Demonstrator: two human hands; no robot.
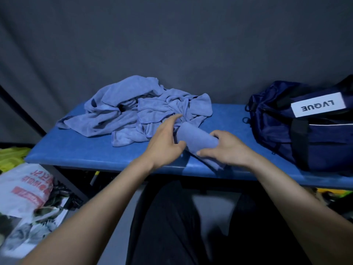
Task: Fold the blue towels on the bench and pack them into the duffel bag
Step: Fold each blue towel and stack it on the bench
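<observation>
1. Grey cloth backs a blue bench [80,150]; the pile [133,113] lies centre, the bag [305,134] at right.
2. Right hand [227,148] curls round a folded towel [196,140] at centre; left hand [164,142] rests open against it — better to square the edges, keep hold, then lift rightward.

Both hands [166,142] [227,150] hold a towel [198,142] (rolled).
</observation>
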